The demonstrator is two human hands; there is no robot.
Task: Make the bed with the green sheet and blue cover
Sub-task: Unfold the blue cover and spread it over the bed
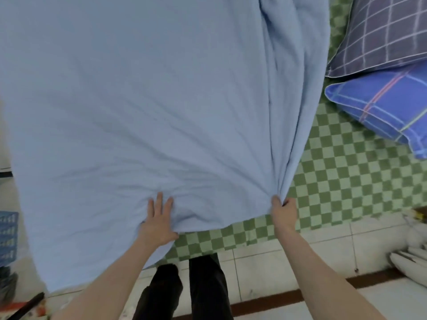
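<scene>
Blue plastic lattice crate (8, 237) at far left edge, on floor, partly cut off. Large pale blue fabric cover (150, 100) spread over most of bed, wrinkled, near edge hanging over bed side at lower left. Left hand (159, 221) flat on cover near its front edge, fingers straight and slightly spread, thumb tucked at fabric edge over green sheet. Black trouser legs (182, 289) below, standing on white tiled floor (265, 262). Right hand (282, 212) pinching bunched corner of cover, fingers curled round gathered folds, fabric pulled taut into pleats running up from grip. Green-and-light-green checkered sheet (346, 172) lying flat on mattress, exposed right of cover and along front edge. Grey plaid pillow (381, 35) top right on sheet, blue plaid pillow (379, 109) just below, overlapping it. White objects (411, 259) on floor at right edge, unclear what.
</scene>
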